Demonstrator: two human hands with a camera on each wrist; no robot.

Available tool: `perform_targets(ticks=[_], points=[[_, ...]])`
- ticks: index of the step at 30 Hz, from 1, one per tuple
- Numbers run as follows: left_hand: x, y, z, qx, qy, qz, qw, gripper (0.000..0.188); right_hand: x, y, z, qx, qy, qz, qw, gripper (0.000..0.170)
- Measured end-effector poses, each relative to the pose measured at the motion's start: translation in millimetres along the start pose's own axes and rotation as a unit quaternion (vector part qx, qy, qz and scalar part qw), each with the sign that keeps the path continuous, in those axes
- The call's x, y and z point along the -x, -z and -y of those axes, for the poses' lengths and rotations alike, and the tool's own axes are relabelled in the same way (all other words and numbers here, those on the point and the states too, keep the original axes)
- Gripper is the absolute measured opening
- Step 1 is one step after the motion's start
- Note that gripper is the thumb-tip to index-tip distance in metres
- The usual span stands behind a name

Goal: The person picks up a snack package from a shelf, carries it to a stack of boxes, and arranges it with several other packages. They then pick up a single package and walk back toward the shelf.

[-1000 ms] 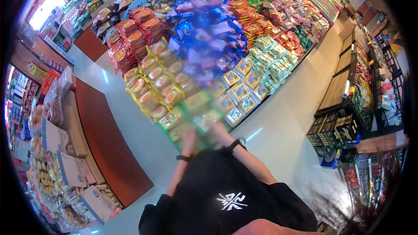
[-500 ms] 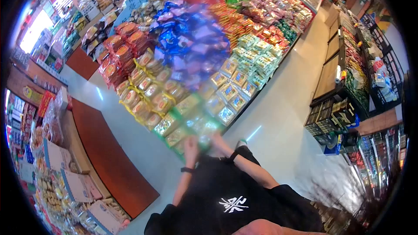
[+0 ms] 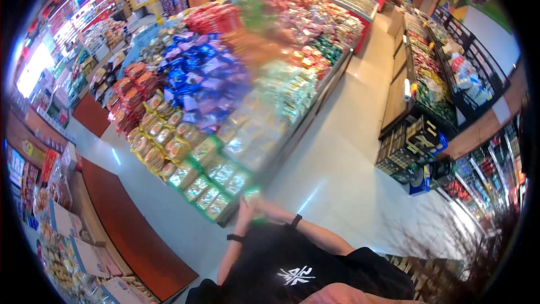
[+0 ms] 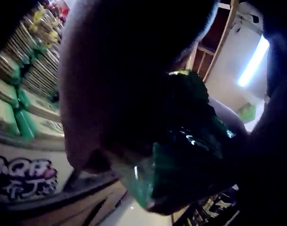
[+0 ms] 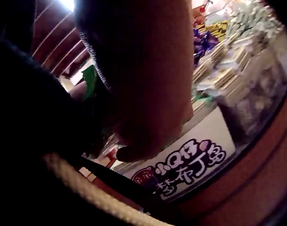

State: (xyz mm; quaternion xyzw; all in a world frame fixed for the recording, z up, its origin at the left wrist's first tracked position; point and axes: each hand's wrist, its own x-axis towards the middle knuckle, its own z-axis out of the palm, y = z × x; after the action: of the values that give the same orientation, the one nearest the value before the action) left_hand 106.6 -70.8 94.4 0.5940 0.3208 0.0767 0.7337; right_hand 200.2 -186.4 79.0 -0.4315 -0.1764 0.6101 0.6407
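Close in front of the person's black shirt, both hands hold a green-edged snack packet point(image 3: 252, 195) at the near corner of a heaped display. The left hand point(image 3: 243, 215) grips its near left side, and the right hand point(image 3: 270, 210) meets it from the right. Dark green crinkled wrapping point(image 4: 190, 136) shows beside the shadowed left hand in the left wrist view. A strip of green wrapper point(image 5: 89, 81) peeks out past the right hand point(image 5: 155, 113) in the right wrist view. Rows of similar green-wrapped packs point(image 3: 208, 196) lie just beyond the hands.
Yellow-tied packs point(image 3: 163, 132), blue packets point(image 3: 194, 67) and pale green packets point(image 3: 292, 87) cover the display. A lettered front panel point(image 5: 186, 167) faces outward. A curved brown counter point(image 3: 121, 219) runs on the left; dark shelving point(image 3: 408, 146) stands across the aisle point(image 3: 332, 157).
The head view has turned, so the display sits further left. The hands have drawn together beside the display's near corner, with a green-edged packet now visible in them.
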Motion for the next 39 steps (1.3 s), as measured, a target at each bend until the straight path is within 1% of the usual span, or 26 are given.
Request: perform_targets(ticks=[1, 2, 3, 4, 5, 6, 8, 9, 12, 14, 15, 18, 19, 21, 22, 23, 25, 27, 29, 30, 31, 32, 33, 36, 39], points=[[8, -17, -2, -0.002, 0.013, 0.011, 1.000, 0.079, 15, 15, -14, 0.035, 0.028, -0.002, 0.999, 0.057], [5, -32, 9, -0.038, 0.009, 0.026, 0.999, 0.079, 27, 32, -24, 0.072, 0.058, -0.006, 0.996, 0.058], [-3, -44, 38, -0.076, 0.006, 0.042, 0.996, 0.078, 44, 44, -32, 0.106, 0.087, -0.011, 0.991, 0.060], [-11, -55, 74, -0.117, 0.003, 0.059, 0.991, 0.077, 71, 41, -29, 0.114, 0.100, -0.052, 0.987, 0.060], [-24, -72, 119, -0.094, -0.091, 0.063, 0.989, 0.075, 102, 32, -18, 0.121, 0.116, -0.092, 0.982, 0.060], [-15, -91, 115, -0.106, -0.082, 0.086, 0.987, 0.072, 128, 31, -11, 0.128, 0.134, -0.131, 0.974, 0.061], [18, -126, 91, -0.131, -0.060, 0.126, 0.982, 0.067, 173, 52, -18, 0.164, 0.143, -0.129, 0.967, 0.059], [28, -140, 79, -0.146, -0.010, 0.165, 0.975, 0.059, 197, 61, -26, 0.180, 0.146, -0.129, 0.964, 0.059], [59, -191, 64, -0.045, 0.007, 0.180, 0.983, 0.045, 268, 84, -29, 0.063, 0.070, -0.190, 0.977, 0.072], [84, -227, 49, -0.006, 0.002, 0.214, 0.977, 0.041, 317, 87, -25, 0.027, 0.060, -0.297, 0.953, 0.069], [93, -246, 47, 0.015, 0.003, 0.235, 0.972, 0.040, 343, 88, -27, 0.007, 0.054, -0.353, 0.934, 0.068], [94, -293, 89, -0.045, 0.113, 0.309, 0.943, 0.053, 400, 106, -68, -0.038, 0.123, -0.463, 0.877, 0.060], [97, -309, 100, -0.070, 0.109, 0.332, 0.934, 0.053, 414, 109, -87, -0.091, 0.183, -0.490, 0.847, 0.055], [109, -337, 119, -0.124, 0.102, 0.375, 0.913, 0.055, 438, 117, -123, -0.150, 0.222, -0.523, 0.809, 0.060], [117, -349, 121, -0.158, 0.116, 0.414, 0.889, 0.055, 448, 117, -138, -0.182, 0.242, -0.537, 0.788, 0.062], [124, -359, 121, -0.194, 0.130, 0.452, 0.861, 0.056, 456, 115, -155, -0.177, 0.247, -0.574, 0.760, 0.065], [147, -382, 116, -0.254, 0.151, 0.499, 0.815, 0.057, 465, 108, -182, -0.177, 0.255, -0.646, 0.697, 0.070], [174, -408, 113, -0.303, 0.164, 0.524, 0.779, 0.056, 481, 107, -201, -0.132, 0.230, -0.691, 0.673, 0.073], [172, -434, 150, -0.331, 0.182, 0.583, 0.719, 0.055, 486, 110, -234, -0.105, 0.238, -0.738, 0.623, 0.076], [182, -445, 156, -0.338, 0.187, 0.606, 0.695, 0.054, 489, 111, -251, -0.091, 0.239, -0.761, 0.596, 0.077], [192, -456, 161, -0.344, 0.190, 0.629, 0.671, 0.053, 500, 109, -262, -0.094, 0.227, -0.772, 0.586, 0.078], [221, -473, 146, -0.341, 0.187, 0.647, 0.656, 0.052, 512, 107, -272, -0.092, 0.214, -0.783, 0.577, 0.078], [244, -489, 141, -0.332, 0.183, 0.663, 0.645, 0.052, 520, 106, -280, -0.094, 0.226, -0.810, 0.533, 0.075], [267, -528, 179, -0.357, 0.144, 0.710, 0.590, 0.051, 565, 87, -284, -0.163, 0.207, -0.827, 0.496, 0.071], [290, -562, 225, -0.343, 0.098, 0.742, 0.567, 0.052, 603, 86, -305, -0.171, 0.221, -0.857, 0.433, 0.069]])
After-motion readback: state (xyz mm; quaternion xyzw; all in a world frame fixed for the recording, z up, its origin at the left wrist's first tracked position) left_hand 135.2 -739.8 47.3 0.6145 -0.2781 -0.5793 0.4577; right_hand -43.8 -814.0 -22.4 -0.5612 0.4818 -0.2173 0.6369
